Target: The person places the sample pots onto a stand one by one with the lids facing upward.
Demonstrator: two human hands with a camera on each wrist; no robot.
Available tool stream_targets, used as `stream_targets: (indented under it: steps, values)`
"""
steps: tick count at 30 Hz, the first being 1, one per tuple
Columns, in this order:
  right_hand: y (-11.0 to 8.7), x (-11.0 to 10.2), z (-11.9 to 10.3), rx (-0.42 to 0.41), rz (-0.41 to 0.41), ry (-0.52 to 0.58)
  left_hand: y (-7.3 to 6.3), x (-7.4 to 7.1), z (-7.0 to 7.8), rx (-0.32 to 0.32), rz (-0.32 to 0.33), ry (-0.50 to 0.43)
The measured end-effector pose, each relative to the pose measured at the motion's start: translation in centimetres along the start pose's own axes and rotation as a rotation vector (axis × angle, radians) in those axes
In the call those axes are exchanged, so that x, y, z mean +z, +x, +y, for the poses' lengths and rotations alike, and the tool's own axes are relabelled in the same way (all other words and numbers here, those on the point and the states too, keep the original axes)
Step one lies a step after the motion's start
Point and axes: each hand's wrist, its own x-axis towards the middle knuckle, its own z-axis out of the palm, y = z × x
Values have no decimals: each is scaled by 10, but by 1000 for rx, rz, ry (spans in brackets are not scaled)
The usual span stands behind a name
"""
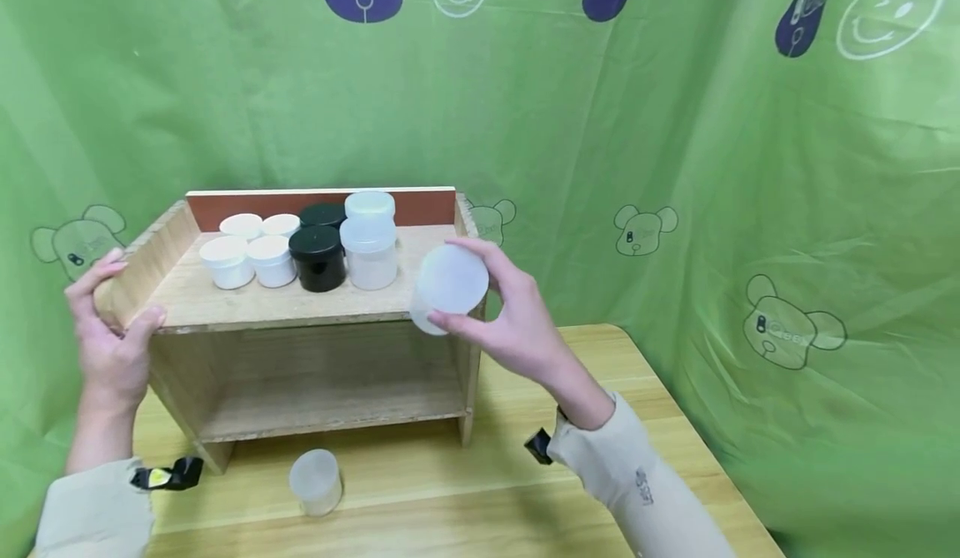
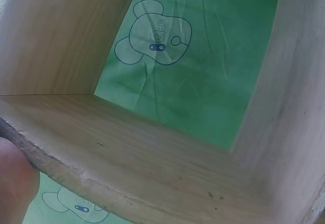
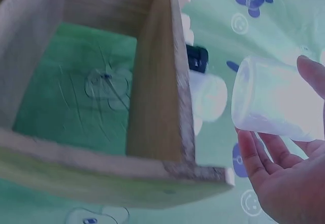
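Observation:
My left hand (image 1: pixel 112 358) grips the left side panel of a small wooden shelf (image 1: pixel 300 316), thumb on the inner side and fingers around the outside. With thumb and fingers my right hand (image 1: pixel 517 312) holds a frosted translucent jar (image 1: pixel 453 279) by its sides, tilted, in front of the top board's right end. The right wrist view shows this jar (image 3: pixel 274 99) apart from the shelf. On the top board stand white jars (image 1: pixel 227 262), black jars (image 1: pixel 318 259) and translucent jars (image 1: pixel 371 253), in two rows. Only a fingertip (image 2: pixel 18 181) of the left hand appears in the left wrist view.
Another translucent jar (image 1: pixel 315 481) stands on the wooden table (image 1: pixel 420 500) before the shelf. Along the top board's back runs a reddish-brown strip (image 1: pixel 423 209). Green printed curtain (image 1: pixel 555 141) hangs behind and to the right.

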Motion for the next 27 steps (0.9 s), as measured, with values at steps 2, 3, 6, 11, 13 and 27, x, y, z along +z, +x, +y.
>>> stream_targets:
  steps: [2, 3, 6, 11, 13, 27]
  values:
    - [9, -4, 1, -2, 9, -8, 0, 0, -1, -4, 1, -1]
    - [14, -6, 1, 1, 12, -13, 0, -1, -1, -6, 1, 0]
    - [29, -9, 5, 16, 15, -33, 0, -2, -2, -1, 0, 5]
    - [54, -11, 14, 40, 12, -64, 0, -1, -2, 7, -3, 10]
    - [64, -11, 18, 45, 2, -68, 0, -1, -1, 0, -3, 26]
    - [113, -9, 35, 156, -61, -154, 0, 0, 1, 8, 0, 39]
